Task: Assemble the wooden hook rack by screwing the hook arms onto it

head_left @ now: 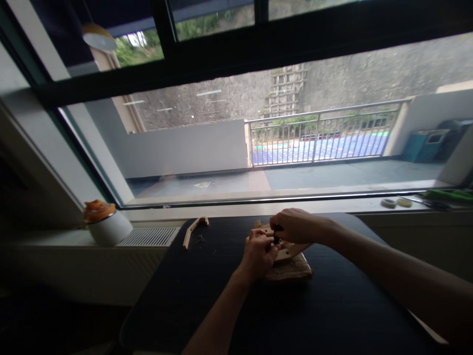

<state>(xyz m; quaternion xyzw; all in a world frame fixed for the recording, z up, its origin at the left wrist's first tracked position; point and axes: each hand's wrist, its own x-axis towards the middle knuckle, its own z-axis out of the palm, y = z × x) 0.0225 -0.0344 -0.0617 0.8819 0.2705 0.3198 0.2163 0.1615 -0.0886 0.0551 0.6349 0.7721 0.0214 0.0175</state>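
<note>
Both my hands meet over a pale wooden piece [286,253] lying on a brown block [291,270] on the black table [207,305]. My left hand [258,254] is closed, its fingers pressed against the wooden piece from the near side. My right hand [293,226] is closed in a pinch on a small dark tool [276,237] held upright on the wood. What the tool's tip touches is hidden by my fingers.
A curved wooden part [192,230] and a few small screws [200,240] lie at the table's far left. A white pot with an orange lid [105,223] stands on the sill by a vent grille [148,236]. Tape rolls [395,202] and green items [449,195] sit at the right sill.
</note>
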